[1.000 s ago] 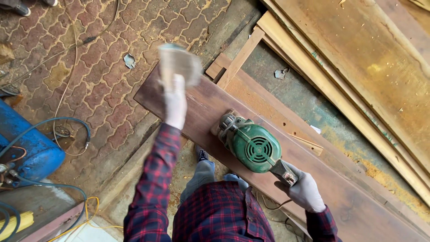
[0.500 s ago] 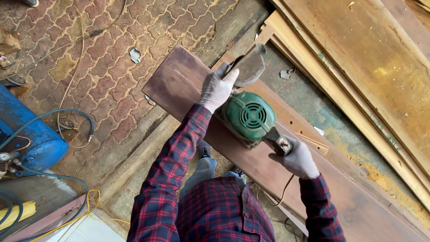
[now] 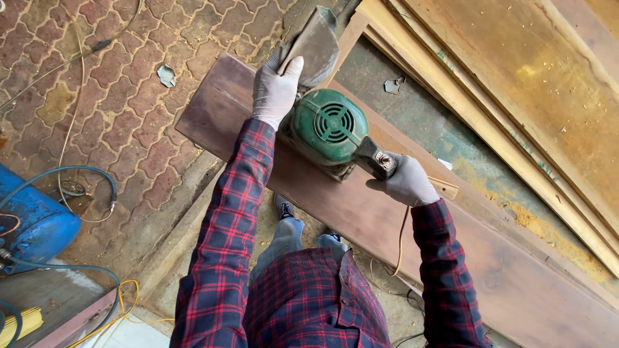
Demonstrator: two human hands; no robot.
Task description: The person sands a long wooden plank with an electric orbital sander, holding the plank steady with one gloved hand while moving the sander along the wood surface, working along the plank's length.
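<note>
Gloved left hand (image 3: 276, 90) on sandpaper sheet (image 3: 314, 46), right hand (image 3: 406, 182) gripping green sander (image 3: 329, 132) handle.

The left hand (image 3: 276, 90) has brought the sandpaper sheet (image 3: 316, 45) down onto the green sander (image 3: 325, 132).

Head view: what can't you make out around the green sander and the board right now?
- Underside of the green sander, where it meets the brown board: hidden by its own body.
- Left hand fingertips: behind the grey sheet.
- Sander handle: wrapped by the right hand.
- Board's far right end: cut off by the frame edge.
</note>
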